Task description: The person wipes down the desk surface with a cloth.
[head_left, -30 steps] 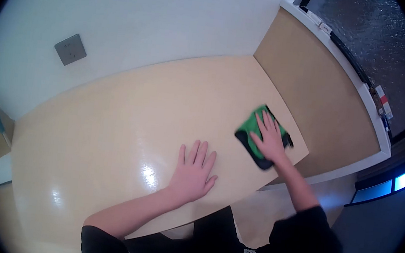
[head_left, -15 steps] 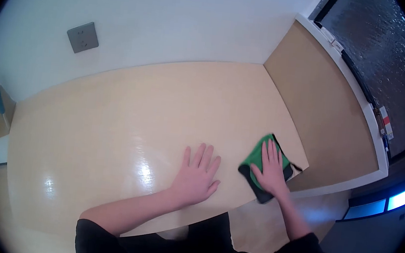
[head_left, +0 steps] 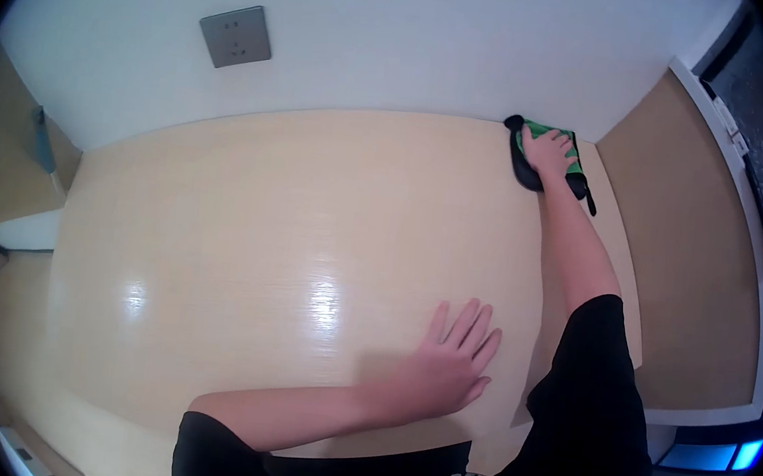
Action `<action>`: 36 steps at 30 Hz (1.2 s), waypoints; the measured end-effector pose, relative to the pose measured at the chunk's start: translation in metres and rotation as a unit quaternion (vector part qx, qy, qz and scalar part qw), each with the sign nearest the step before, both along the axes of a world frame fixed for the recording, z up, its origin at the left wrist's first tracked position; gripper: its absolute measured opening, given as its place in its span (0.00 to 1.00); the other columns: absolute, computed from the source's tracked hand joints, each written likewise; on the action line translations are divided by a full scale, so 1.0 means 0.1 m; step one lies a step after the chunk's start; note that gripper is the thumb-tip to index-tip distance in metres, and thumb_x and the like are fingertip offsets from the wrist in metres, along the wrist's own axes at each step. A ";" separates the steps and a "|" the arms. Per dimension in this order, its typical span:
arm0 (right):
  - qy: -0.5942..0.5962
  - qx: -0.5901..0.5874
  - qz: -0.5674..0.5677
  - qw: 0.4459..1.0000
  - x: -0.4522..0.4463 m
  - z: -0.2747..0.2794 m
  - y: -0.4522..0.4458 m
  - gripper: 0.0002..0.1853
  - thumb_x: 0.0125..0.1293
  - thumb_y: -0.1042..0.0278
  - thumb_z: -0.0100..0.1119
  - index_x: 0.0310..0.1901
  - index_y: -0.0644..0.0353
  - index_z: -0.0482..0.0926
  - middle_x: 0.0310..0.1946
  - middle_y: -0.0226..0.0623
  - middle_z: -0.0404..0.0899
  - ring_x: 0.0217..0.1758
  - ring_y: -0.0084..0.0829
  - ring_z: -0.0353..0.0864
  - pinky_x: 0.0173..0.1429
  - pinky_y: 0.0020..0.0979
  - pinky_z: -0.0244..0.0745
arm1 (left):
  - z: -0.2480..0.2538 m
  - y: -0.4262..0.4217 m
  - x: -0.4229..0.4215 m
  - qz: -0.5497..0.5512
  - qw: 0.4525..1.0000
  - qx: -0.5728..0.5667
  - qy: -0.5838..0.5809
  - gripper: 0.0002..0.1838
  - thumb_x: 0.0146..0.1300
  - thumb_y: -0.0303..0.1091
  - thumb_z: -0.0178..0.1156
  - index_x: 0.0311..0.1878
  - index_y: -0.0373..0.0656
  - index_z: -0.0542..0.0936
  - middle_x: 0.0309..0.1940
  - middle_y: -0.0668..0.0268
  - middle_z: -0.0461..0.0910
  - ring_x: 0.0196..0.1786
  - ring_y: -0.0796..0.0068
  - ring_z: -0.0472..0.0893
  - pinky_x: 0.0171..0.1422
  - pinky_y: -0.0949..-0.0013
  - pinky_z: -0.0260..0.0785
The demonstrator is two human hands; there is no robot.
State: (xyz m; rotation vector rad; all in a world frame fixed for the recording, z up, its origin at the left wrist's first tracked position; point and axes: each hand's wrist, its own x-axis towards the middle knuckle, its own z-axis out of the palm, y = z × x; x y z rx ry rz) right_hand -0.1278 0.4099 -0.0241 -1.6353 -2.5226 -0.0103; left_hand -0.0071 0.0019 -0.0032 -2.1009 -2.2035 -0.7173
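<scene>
A green cloth with black edging (head_left: 523,167) lies at the far right corner of the pale wooden tabletop (head_left: 244,214), close against the wall. My right hand (head_left: 550,154) presses flat on top of it, fingers spread, covering its middle. A dark strap or tab hangs off the cloth's near right corner. Nearer to me, my left hand (head_left: 453,366) is palm down over the front right part of the tabletop, holding nothing, its fingers apart.
A white wall (head_left: 403,36) with a grey power socket (head_left: 236,37) rises behind the table. A tan side panel with a white rim (head_left: 687,252) bounds the right. At the left, a blue-grey item (head_left: 46,142) stands against another panel.
My right hand has slid the cloth from the front right edge to the far right corner. My left hand stays open over the front of the table. The view has shifted.
</scene>
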 end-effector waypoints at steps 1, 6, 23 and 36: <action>0.002 0.004 -0.005 1.000 0.00 -0.02 0.01 0.53 0.65 0.22 0.33 0.75 0.65 0.49 0.77 0.54 0.47 0.81 0.48 0.43 0.78 0.57 0.39 | -0.02 0.00 0.00 0.000 1.000 0.006 -0.005 0.33 0.62 0.51 0.58 0.64 0.36 0.72 0.67 0.41 0.65 0.72 0.43 0.62 0.70 0.34 0.54; 0.006 0.011 0.104 0.995 0.43 0.06 -0.40 0.48 0.66 0.26 0.38 0.75 0.59 0.54 0.77 0.49 0.48 0.81 0.42 0.45 0.79 0.54 0.42 | -0.05 0.00 0.03 0.003 1.000 -0.013 -0.001 0.35 0.62 0.51 0.58 0.66 0.37 0.69 0.69 0.41 0.62 0.74 0.43 0.59 0.72 0.33 0.50; -0.058 -0.070 0.289 0.953 3.47 0.39 -3.28 0.48 0.64 0.41 0.55 0.75 0.67 0.50 0.77 0.54 0.45 0.81 0.48 0.41 0.79 0.56 0.35 | -0.12 -0.04 0.05 0.007 0.998 0.031 -0.063 0.30 0.66 0.45 0.54 0.64 0.34 0.65 0.69 0.42 0.59 0.74 0.45 0.57 0.73 0.31 0.44; -0.007 -0.002 0.168 0.986 0.89 -0.02 -1.59 0.49 0.68 0.29 0.38 0.75 0.67 0.49 0.77 0.55 0.46 0.81 0.48 0.40 0.78 0.59 0.37 | -0.10 -0.03 0.09 -0.001 1.000 0.012 0.005 0.37 0.64 0.56 0.54 0.69 0.40 0.67 0.73 0.45 0.57 0.76 0.46 0.54 0.68 0.24 0.47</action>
